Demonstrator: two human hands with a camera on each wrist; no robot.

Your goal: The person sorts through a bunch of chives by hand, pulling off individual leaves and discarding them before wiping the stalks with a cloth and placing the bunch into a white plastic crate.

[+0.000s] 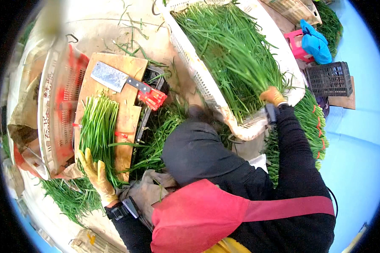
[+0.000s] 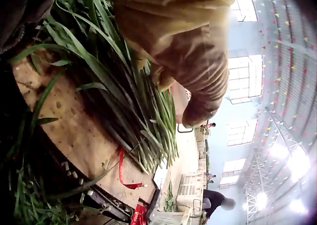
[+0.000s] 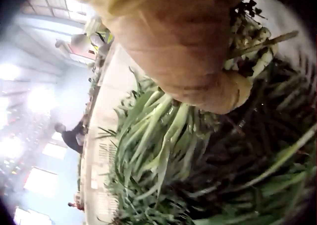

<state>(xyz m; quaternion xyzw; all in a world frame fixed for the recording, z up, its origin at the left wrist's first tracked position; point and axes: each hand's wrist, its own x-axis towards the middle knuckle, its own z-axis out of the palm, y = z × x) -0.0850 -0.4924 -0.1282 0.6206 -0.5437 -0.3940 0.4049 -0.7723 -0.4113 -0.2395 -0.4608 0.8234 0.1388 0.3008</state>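
In the head view, my left hand, in a yellow glove, lies against the leafy end of a pile of green chives, fingers extended. The pile rests on a wooden board with its pale cut ends pointing away. The left wrist view shows the gloved thumb stretched out over the chive stalks. My gloved right hand grips a bunch of chives by the pale ends over a white crate full of chives. In the right wrist view, leaves hang below the glove.
A cleaver lies at the board's far end, its handle beside red ties. One red tie lies across the board. A white-and-red crate stands at left. Tied chive bundles lie right of my right arm, near a black crate.
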